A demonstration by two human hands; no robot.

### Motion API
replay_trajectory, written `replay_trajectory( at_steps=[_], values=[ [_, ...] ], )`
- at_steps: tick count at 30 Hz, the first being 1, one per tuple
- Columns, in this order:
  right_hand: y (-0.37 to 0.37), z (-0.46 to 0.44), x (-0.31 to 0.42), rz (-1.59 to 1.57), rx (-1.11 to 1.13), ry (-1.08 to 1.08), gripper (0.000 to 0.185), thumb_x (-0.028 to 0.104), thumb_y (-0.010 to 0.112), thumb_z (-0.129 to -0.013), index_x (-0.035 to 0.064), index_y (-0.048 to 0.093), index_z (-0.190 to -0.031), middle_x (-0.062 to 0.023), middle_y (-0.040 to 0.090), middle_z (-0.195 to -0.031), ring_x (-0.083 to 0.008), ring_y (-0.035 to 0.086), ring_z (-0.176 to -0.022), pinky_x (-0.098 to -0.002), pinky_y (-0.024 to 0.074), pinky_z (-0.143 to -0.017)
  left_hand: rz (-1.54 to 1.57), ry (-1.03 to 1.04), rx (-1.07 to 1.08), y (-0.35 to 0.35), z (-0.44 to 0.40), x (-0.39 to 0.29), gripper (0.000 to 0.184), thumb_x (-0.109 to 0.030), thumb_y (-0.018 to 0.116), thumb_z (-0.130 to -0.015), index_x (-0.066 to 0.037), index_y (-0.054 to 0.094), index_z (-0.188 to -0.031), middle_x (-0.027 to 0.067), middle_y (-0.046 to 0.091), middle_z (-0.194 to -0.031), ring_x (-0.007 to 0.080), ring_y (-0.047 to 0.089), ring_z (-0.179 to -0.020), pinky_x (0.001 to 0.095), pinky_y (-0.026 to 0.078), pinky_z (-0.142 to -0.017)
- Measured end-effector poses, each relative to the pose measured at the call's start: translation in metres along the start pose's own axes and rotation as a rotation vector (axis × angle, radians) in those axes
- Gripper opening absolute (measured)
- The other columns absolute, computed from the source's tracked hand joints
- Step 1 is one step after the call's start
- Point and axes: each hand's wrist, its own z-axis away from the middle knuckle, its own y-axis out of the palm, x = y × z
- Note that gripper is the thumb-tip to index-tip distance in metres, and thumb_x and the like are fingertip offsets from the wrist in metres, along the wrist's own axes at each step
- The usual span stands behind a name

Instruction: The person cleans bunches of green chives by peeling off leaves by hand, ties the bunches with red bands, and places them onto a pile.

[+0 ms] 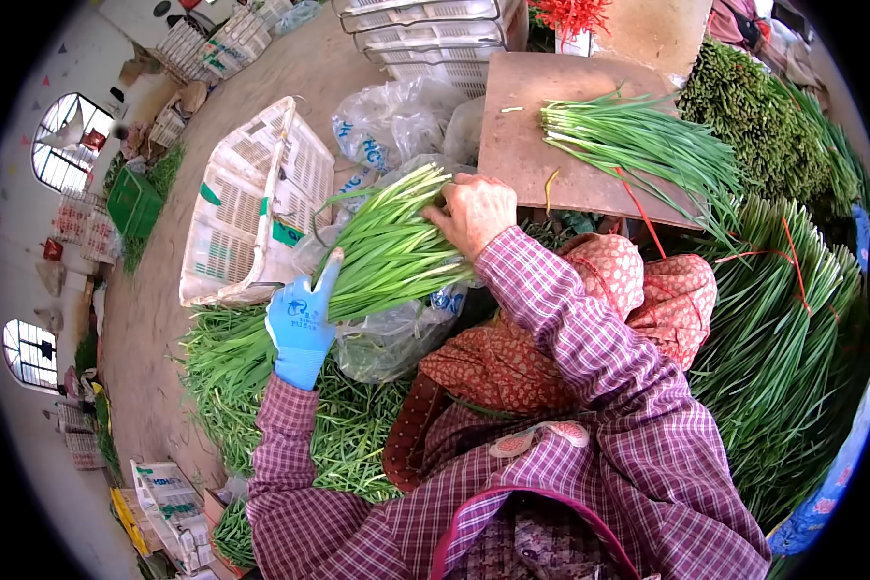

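My left hand [303, 319], in a blue glove with a bare thumb tip, supports a loose bunch of garlic chives [387, 251] from below, its thumb raised along the near side. The pale stem ends point up and right, while the green leaves trail down to the left. At the stem end, my bare right hand [478, 215] has its fingers curled against the chives; whether it pinches single stalks is hidden. Beyond it, a second bunch of chives [638, 145] lies on a brown board [512, 111], with a red tie [641, 208] hanging over the board's near edge.
A white plastic crate [295, 179] stands tilted at left, beside clear plastic bags [396, 121]. Loose leaves [353, 440] heap by my left arm. Chives [773, 338] pile high at right. Stacked crates [440, 43] and red ties [570, 14] are at the back.
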Motion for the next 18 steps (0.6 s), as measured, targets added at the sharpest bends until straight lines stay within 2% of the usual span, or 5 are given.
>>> replay_trajectory(
  at_steps=[3,7,13,17,18],
  values=[
    [-0.001,0.003,0.001,-0.101,-0.062,0.023,0.029,0.034,0.070,-0.074,0.0053,0.068,-0.073,-0.0091,0.064,-0.076,-0.0265,0.063,-0.076,-0.0398,0.0492,-0.074,-0.007,0.038,-0.056,0.001,0.000,0.000,0.099,-0.021,0.083,-0.055,-0.036,0.035,-0.141,0.0076,0.053,-0.074,0.0261,0.059,-0.067,0.0390,0.048,-0.059],
    [-0.033,0.014,-0.010,0.072,-0.245,-0.050,0.018,0.024,0.067,-0.078,0.0095,0.064,-0.068,-0.0042,0.060,-0.066,-0.0156,0.057,-0.056,-0.0336,0.0497,-0.054,-0.008,0.043,-0.043,0.008,0.004,0.004,0.098,-0.022,0.083,-0.056,-0.036,0.036,-0.140,0.0073,0.052,-0.072,0.0258,0.058,-0.066,0.0389,0.048,-0.058],
    [0.001,0.002,-0.108,0.308,-0.227,0.029,0.010,0.022,0.068,-0.079,0.0142,0.070,-0.085,-0.0040,0.063,-0.080,-0.0174,0.063,-0.074,-0.0348,0.0521,-0.067,-0.017,0.017,-0.039,0.012,0.003,0.006,0.095,-0.022,0.082,-0.058,-0.036,0.036,-0.140,0.0077,0.053,-0.072,0.0256,0.059,-0.065,0.0389,0.048,-0.058],
    [0.021,0.000,-0.054,0.004,-0.132,-0.048,0.031,0.044,0.062,-0.084,0.0146,0.071,-0.083,-0.0038,0.064,-0.071,-0.0177,0.064,-0.060,-0.0332,0.0520,-0.055,0.009,0.042,-0.020,0.010,-0.002,0.001,0.093,-0.021,0.080,-0.061,-0.037,0.036,-0.141,0.0079,0.053,-0.072,0.0258,0.059,-0.063,0.0389,0.048,-0.058],
    [-0.011,0.001,-0.010,0.051,0.129,0.044,0.041,0.050,0.059,-0.084,0.0106,0.069,-0.080,-0.0068,0.064,-0.068,-0.0201,0.064,-0.060,-0.0345,0.0516,-0.054,0.003,0.046,-0.020,0.008,-0.004,0.000,0.093,-0.021,0.080,-0.061,-0.037,0.036,-0.141,0.0079,0.053,-0.072,0.0258,0.059,-0.063,0.0389,0.048,-0.058]
  ],
)
